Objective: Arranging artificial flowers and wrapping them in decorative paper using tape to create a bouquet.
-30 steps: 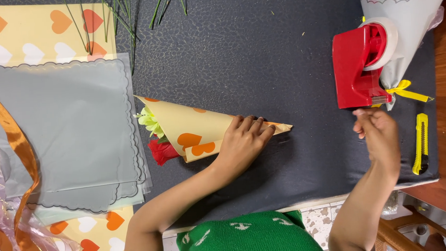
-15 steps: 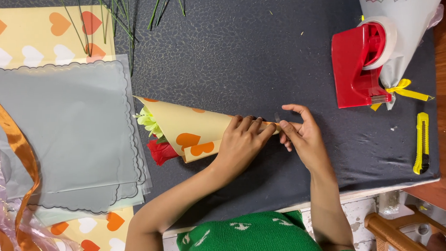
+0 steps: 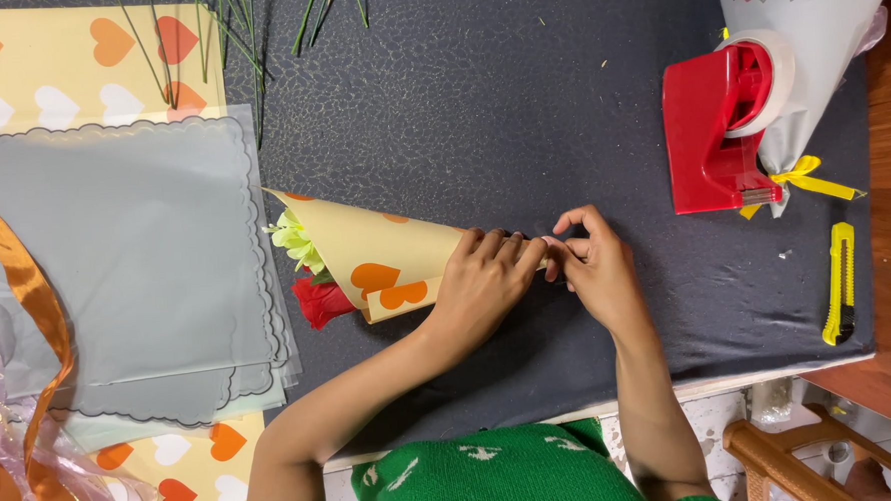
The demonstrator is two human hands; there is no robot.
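Note:
A small bouquet [image 3: 366, 259] lies on the dark table cloth, wrapped as a cone in yellow paper with orange hearts. A red flower and a pale green one stick out at its wide left end. My left hand [image 3: 487, 284] presses down on the narrow part of the cone. My right hand [image 3: 591, 264] sits right against it at the cone's tip, fingertips pinched on the paper there. Whether a piece of tape is under the fingers I cannot tell.
A red tape dispenser [image 3: 716, 128] stands at the right, beside a finished grey-wrapped bouquet [image 3: 808, 74] tied with yellow ribbon. A yellow utility knife [image 3: 841, 283] lies near the right edge. Grey scalloped sheets [image 3: 115, 255], heart-patterned paper [image 3: 67, 57], orange ribbon [image 3: 32, 309] and green stems [image 3: 216, 30] fill the left.
My right hand came from the tape dispenser across to the cone's tip and now pinches it next to my left hand. The left hand and the bouquet stayed put.

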